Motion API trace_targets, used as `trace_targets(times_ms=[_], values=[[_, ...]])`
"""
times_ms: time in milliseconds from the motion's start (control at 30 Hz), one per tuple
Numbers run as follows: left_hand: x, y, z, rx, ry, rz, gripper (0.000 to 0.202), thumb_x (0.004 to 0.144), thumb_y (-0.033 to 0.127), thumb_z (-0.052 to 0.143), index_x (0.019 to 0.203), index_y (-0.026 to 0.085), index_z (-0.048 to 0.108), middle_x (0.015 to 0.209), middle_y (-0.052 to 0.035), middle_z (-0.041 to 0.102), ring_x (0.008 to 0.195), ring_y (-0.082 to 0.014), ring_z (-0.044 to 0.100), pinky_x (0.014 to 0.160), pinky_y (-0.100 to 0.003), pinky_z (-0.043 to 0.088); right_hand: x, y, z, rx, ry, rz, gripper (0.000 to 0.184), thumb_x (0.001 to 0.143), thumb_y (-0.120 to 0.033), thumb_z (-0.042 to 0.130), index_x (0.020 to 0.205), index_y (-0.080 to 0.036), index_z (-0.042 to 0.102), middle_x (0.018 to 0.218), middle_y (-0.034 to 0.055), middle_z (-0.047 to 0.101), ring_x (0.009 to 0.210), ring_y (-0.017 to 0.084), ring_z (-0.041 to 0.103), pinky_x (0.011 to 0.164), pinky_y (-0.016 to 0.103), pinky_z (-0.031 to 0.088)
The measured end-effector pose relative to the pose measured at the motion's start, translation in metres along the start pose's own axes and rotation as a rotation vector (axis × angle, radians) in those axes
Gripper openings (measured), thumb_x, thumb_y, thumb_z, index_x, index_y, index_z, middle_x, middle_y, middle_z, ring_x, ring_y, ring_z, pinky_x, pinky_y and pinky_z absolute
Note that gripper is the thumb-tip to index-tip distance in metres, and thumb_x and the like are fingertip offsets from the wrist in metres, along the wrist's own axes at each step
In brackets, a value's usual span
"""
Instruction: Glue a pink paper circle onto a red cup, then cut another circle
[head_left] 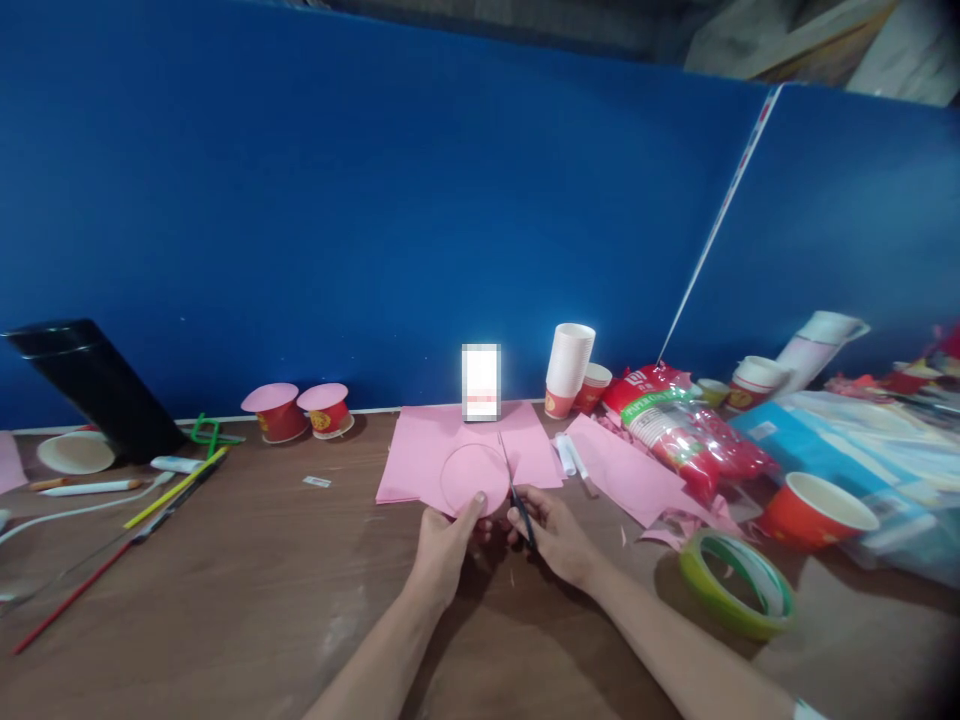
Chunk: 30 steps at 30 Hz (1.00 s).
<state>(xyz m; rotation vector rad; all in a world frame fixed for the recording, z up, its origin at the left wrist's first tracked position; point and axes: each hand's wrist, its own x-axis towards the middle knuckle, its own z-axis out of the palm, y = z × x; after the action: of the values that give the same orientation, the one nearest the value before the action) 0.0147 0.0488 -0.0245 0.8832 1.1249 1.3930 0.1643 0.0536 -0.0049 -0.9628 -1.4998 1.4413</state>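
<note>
In my left hand [450, 545] is a piece of pink paper [474, 478] with a circle outlined on it, the thumb pressing on its lower edge. My right hand [553, 532] grips dark-handled scissors [523, 515], their blades pointing away from me along the right side of the circle. Behind the held piece lies a stack of pink sheets [405, 455]. A phone-like upright object [481, 385] with a blurred, bright front stands at the back of the stack. Some fingertips of both hands are hidden under the paper and scissors.
Two red paper cups with pink discs [324, 410] stand left. A black bottle [97, 385] leans by the blue partition [375, 200]. To the right are stacked cups [568, 365], a red plastic package [667, 415], green tape [735, 590], an orange-red cup [817, 515] and paper scraps.
</note>
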Motion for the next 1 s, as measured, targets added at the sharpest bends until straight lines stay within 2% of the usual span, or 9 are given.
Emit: trace_targets(times_ms=[167, 467, 600, 800, 1000], values=[[-0.001, 0.003, 0.001, -0.005, -0.039, -0.010, 0.034, 0.065, 0.038, 0.063, 0.076, 0.006, 0.062, 0.055, -0.0071, 0.062, 0.046, -0.0146, 0.056, 0.043, -0.023, 0.043, 0.000, 0.000, 0.000, 0.007, -0.009, 0.003, 0.032, 0.074, -0.036, 0.057, 0.099, -0.018, 0.051, 0.070, -0.0005, 0.055, 0.057, 0.009, 0.052, 0.046, 0.018, 0.041], [0.000, 0.005, 0.002, -0.031, 0.019, -0.067, 0.032, 0.062, 0.038, 0.065, 0.066, 0.006, 0.061, 0.051, -0.0052, 0.060, 0.045, -0.0131, 0.055, 0.044, -0.023, 0.044, 0.000, 0.002, -0.001, 0.004, -0.026, 0.007, 0.035, 0.075, -0.036, 0.056, 0.104, -0.016, 0.050, 0.071, 0.0005, 0.055, 0.058, 0.009, 0.052, 0.045, 0.017, 0.039], [-0.001, 0.008, 0.003, -0.033, 0.023, -0.054, 0.034, 0.061, 0.037, 0.066, 0.072, 0.005, 0.062, 0.053, -0.0056, 0.060, 0.046, -0.0131, 0.055, 0.045, -0.023, 0.045, 0.000, 0.001, -0.001, 0.001, -0.025, 0.000, 0.035, 0.075, -0.036, 0.056, 0.103, -0.017, 0.050, 0.070, 0.0006, 0.055, 0.057, 0.009, 0.052, 0.047, 0.018, 0.040], [-0.002, 0.010, 0.005, -0.083, 0.045, 0.006, 0.038, 0.059, 0.033, 0.068, 0.085, 0.007, 0.060, 0.065, -0.0053, 0.063, 0.051, -0.0129, 0.056, 0.048, -0.024, 0.048, -0.001, 0.005, 0.000, -0.003, -0.046, -0.030, 0.030, 0.075, -0.032, 0.057, 0.100, -0.017, 0.052, 0.071, -0.0004, 0.054, 0.059, 0.009, 0.051, 0.053, 0.020, 0.041], [-0.001, 0.007, 0.005, -0.099, 0.077, 0.010, 0.041, 0.057, 0.032, 0.070, 0.089, 0.008, 0.058, 0.066, -0.0045, 0.062, 0.051, -0.0123, 0.056, 0.049, -0.025, 0.049, -0.001, 0.007, 0.000, -0.034, -0.047, -0.037, 0.031, 0.075, -0.031, 0.058, 0.102, -0.017, 0.052, 0.072, -0.0003, 0.054, 0.060, 0.010, 0.051, 0.055, 0.022, 0.041]])
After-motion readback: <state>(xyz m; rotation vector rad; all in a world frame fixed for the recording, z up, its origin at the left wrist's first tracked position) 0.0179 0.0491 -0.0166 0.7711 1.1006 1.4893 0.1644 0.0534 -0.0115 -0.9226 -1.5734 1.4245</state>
